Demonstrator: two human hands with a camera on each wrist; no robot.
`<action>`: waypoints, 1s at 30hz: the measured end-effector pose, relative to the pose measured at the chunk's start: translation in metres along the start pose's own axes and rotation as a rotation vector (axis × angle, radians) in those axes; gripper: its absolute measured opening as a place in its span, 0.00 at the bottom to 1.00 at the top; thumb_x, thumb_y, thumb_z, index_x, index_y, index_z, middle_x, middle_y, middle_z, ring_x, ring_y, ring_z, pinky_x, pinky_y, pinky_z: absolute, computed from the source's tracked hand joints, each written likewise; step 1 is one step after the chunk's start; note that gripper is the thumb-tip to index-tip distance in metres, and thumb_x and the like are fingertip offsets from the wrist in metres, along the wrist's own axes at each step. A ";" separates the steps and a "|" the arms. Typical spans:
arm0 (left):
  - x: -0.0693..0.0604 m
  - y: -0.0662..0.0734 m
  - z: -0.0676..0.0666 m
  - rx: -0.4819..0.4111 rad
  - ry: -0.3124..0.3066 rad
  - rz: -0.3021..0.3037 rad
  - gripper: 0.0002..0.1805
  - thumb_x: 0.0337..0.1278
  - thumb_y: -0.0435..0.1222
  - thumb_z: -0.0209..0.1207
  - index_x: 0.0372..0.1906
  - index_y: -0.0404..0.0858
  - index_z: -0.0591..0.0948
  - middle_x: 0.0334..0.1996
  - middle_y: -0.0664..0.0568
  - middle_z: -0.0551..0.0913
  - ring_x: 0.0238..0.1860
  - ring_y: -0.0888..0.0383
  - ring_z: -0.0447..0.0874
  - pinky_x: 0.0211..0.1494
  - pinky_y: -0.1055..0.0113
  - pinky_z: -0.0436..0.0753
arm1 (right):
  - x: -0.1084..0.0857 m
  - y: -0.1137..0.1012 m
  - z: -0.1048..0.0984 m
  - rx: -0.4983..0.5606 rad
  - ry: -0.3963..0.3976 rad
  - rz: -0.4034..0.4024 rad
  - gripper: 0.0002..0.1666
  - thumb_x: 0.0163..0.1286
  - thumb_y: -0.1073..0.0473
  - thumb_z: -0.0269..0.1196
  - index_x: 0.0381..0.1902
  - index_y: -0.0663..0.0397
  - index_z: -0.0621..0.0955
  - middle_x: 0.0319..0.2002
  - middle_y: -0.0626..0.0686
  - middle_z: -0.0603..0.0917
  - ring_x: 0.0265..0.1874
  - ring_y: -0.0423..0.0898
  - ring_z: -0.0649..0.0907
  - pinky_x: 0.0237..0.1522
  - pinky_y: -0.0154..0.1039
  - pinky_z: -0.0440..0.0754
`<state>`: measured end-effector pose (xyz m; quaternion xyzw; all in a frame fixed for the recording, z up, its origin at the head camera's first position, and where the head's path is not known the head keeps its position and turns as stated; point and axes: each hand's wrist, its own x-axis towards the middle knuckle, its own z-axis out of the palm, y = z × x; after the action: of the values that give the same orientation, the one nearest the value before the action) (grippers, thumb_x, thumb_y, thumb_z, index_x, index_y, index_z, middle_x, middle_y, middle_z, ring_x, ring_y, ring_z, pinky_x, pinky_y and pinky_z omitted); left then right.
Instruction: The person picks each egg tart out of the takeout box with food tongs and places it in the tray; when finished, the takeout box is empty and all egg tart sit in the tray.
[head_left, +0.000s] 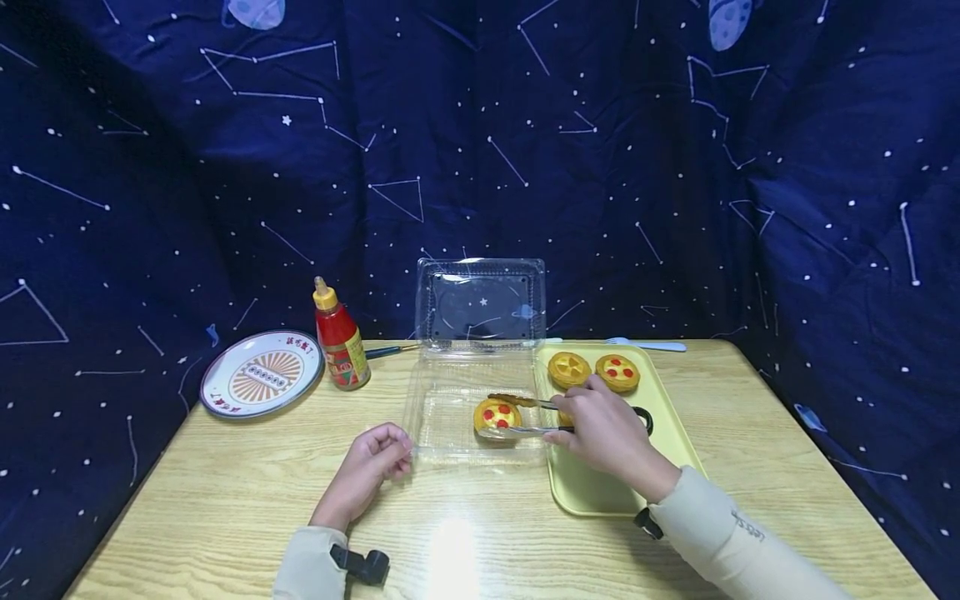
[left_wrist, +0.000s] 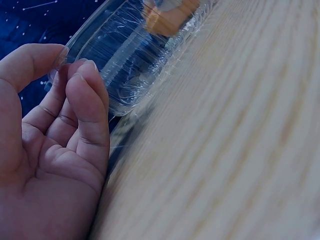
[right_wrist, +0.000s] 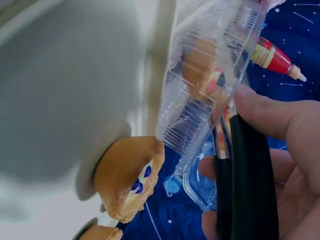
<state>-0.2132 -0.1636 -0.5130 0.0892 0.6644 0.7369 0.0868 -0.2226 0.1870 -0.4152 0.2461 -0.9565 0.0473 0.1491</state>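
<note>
A clear plastic clamshell box (head_left: 450, 452) stands on the table with its lid (head_left: 480, 304) raised at the back. With thumb and fingertips, my left hand (head_left: 369, 465) pinches its near left corner. My right hand (head_left: 609, 429) grips black-handled tongs (right_wrist: 252, 185), whose arms lie on either side of a tart with red spots (head_left: 491, 412) inside the box. On the yellow tray (head_left: 585, 493) are a yellow-topped tart (head_left: 568, 368) and another red-spotted tart (head_left: 618, 372). A tart with blue spots (right_wrist: 125, 175) also sits there, mostly hidden by my right hand in the head view.
Left of the box stands a red sauce bottle (head_left: 342, 348) with a yellow cap, beside a round patterned plate (head_left: 221, 371). A thin dark-handled brush (head_left: 384, 352) lies behind the box. A pale blue fork (head_left: 652, 344) lies behind the tray, before a dark starry curtain (head_left: 480, 167).
</note>
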 end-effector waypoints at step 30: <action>0.001 0.000 0.000 -0.004 0.006 -0.015 0.07 0.66 0.33 0.58 0.37 0.31 0.75 0.29 0.47 0.79 0.29 0.57 0.79 0.32 0.68 0.79 | -0.054 0.044 -0.037 0.170 0.187 0.161 0.33 0.52 0.48 0.77 0.53 0.61 0.84 0.47 0.59 0.86 0.48 0.58 0.80 0.47 0.59 0.77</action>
<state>-0.2143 -0.1637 -0.5134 0.0819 0.6639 0.7377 0.0906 -0.1889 0.2566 -0.3971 0.1747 -0.9477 0.1627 0.2120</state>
